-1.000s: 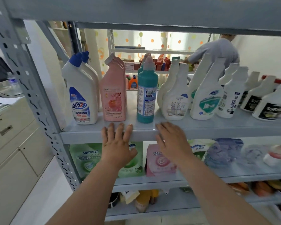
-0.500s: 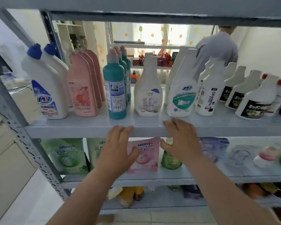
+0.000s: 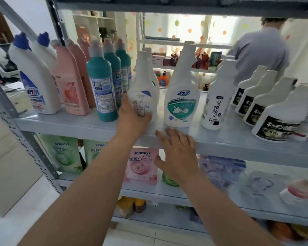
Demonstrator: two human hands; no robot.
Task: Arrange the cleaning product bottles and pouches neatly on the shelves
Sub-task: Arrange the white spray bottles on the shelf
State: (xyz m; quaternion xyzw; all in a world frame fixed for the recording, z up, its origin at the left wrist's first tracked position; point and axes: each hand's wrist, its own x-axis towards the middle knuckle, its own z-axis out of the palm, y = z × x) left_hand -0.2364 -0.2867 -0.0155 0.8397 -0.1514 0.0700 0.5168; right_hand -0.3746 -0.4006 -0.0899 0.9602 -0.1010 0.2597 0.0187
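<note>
White plastic, grey lettering: in the head view the white bottle (image 3: 143,89) stands upright on the middle shelf (image 3: 66,124), near the front edge, at the head of a short row of matching bottles.

The left hand (image 3: 132,119) grips this bottle low on its body, thumb on the left flank and fingers curled round the front of the base. The right hand (image 3: 179,153) is released, fingers spread flat at the front lip of the shelf. Contact with the lip cannot be confirmed.

Hazards:
- The bottle is tall with a narrow neck and is held low. A quick sideways push is likely to tip it.
- The teal bottle (image 3: 101,89) stands just beside it on the left. A knock there could topple the rows behind.
- Drawing the base forward over the lip could drop the bottle onto the pink pouch (image 3: 142,166) below.

Clearance:
- An open gap lies between the held bottle and the green-label bottle (image 3: 182,96) on the right.
- A bare strip runs along the shelf front.
- The upper shelf (image 3: 167,5) limits lift height, so sliding is the safer choice.
</note>
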